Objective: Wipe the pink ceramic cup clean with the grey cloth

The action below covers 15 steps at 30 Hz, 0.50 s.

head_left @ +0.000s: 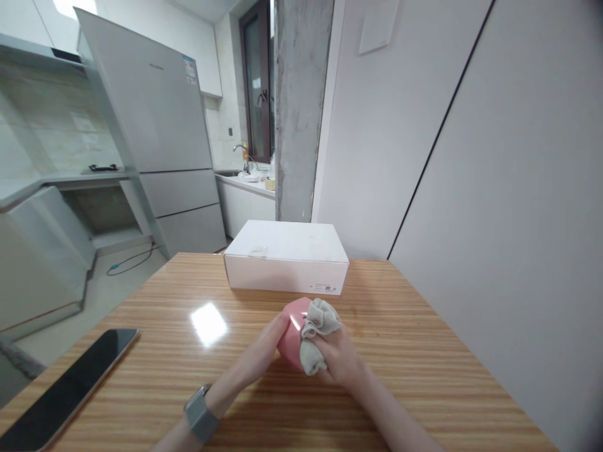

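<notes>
My left hand (pixel 260 355) is wrapped round the left side of a small pink rounded object (pixel 293 336) and holds it just above the wooden table (pixel 424 351). Pressed against the object's right side is a crumpled grey-beige cloth (pixel 316 336), which my right hand (pixel 340 358) grips. Part of the pink object is hidden by the cloth and fingers. A grey watch (pixel 201 414) sits on my left wrist.
A shut white cardboard box (pixel 287 257) lies on the table just beyond my hands. A dark tablet (pixel 70 386) lies at the table's left edge. A wall runs along the right. A fridge (pixel 160 132) and kitchen counters stand behind.
</notes>
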Each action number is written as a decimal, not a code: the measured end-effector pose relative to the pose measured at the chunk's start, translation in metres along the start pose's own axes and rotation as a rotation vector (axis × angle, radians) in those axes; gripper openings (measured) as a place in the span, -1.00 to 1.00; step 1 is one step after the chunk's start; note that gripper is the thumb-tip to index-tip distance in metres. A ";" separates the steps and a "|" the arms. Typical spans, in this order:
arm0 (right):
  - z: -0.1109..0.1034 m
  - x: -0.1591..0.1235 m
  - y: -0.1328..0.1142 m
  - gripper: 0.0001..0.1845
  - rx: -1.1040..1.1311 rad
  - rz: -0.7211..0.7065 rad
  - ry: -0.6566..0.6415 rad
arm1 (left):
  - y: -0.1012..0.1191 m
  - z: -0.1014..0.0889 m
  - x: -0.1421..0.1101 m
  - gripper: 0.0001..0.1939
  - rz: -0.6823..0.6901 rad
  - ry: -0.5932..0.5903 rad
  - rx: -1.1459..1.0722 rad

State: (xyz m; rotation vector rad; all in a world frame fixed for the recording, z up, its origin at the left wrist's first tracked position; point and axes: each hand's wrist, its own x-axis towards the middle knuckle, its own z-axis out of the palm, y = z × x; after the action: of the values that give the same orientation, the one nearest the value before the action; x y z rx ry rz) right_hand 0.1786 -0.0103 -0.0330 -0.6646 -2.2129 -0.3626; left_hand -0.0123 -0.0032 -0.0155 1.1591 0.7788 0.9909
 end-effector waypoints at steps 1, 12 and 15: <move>-0.001 -0.001 0.001 -0.55 0.021 0.057 -0.003 | -0.001 0.001 -0.001 -0.48 -0.004 -0.052 -0.025; -0.002 0.004 -0.003 -0.69 -0.112 -0.191 0.008 | -0.006 -0.003 0.014 -0.50 -0.122 -0.070 -0.192; 0.003 0.012 -0.011 -0.80 -0.071 -0.272 -0.047 | -0.012 -0.005 0.019 -0.46 -0.175 -0.094 -0.189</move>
State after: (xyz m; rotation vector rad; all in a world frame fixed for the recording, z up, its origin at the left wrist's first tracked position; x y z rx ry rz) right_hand 0.1637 -0.0137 -0.0264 -0.4116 -2.3491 -0.5702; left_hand -0.0070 0.0148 -0.0280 0.9500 0.6839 0.8392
